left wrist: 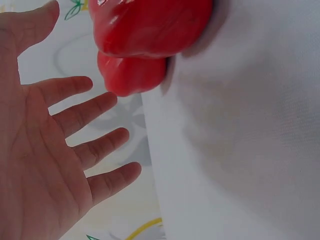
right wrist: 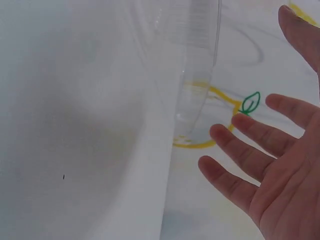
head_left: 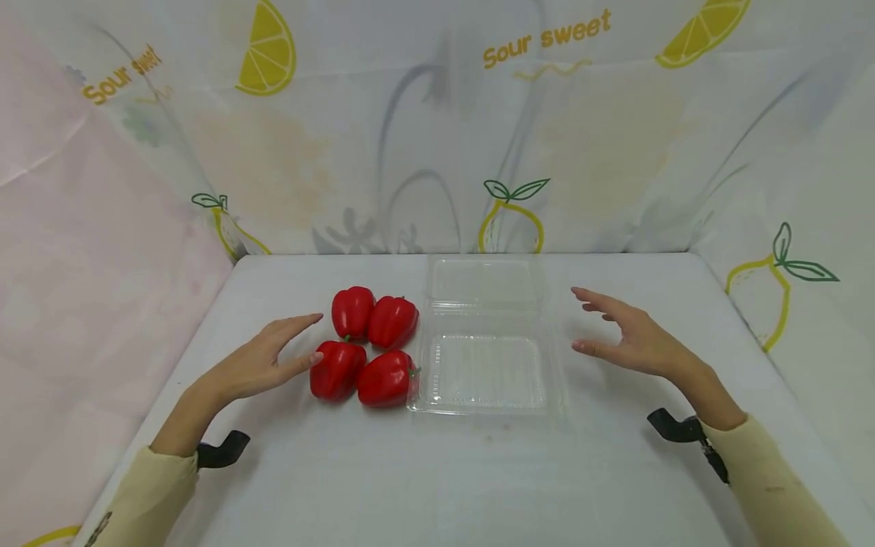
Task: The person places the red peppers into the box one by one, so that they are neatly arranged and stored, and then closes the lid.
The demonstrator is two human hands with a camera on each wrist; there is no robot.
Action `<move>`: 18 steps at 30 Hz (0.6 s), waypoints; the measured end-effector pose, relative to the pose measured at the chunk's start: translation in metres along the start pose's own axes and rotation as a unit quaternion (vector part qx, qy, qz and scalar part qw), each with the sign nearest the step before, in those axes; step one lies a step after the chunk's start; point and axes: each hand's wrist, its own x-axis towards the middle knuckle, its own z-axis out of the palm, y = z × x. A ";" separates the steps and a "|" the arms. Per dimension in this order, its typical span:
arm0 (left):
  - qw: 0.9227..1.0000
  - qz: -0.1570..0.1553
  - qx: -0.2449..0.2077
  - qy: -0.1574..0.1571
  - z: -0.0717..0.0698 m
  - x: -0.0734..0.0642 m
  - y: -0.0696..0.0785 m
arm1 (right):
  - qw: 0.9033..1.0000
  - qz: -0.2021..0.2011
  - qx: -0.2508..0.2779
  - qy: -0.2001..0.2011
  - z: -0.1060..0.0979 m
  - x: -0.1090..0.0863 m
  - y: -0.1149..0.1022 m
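Several glossy red bell peppers (head_left: pixel 388 379) with green stems sit in a cluster left of the table's middle. Beside them lies a clear plastic clamshell box (head_left: pixel 487 372), its lid folded back toward the wall and nothing inside. My left hand (head_left: pixel 256 361) hovers at the left of the peppers, fingers spread, thumb overlapping the nearest left pepper (head_left: pixel 336 372) in the head view. In the left wrist view the palm faces the peppers (left wrist: pixel 150 30). My right hand (head_left: pixel 636 338) hangs in the air right of the box, fingers apart and holding nothing.
The white table (head_left: pixel 478 486) meets a lemon-printed cloth wall (head_left: pixel 424 129) at the back, with more cloth along the left and right sides. Black straps (head_left: pixel 222 450) sit on both wrists by the sleeves. The box's front right corner lies near the table's middle.
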 end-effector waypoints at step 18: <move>1.000 0.019 -0.005 -0.003 0.008 -0.003 0.004 | 0.999 -0.003 0.017 -0.050 0.015 -0.002 -0.005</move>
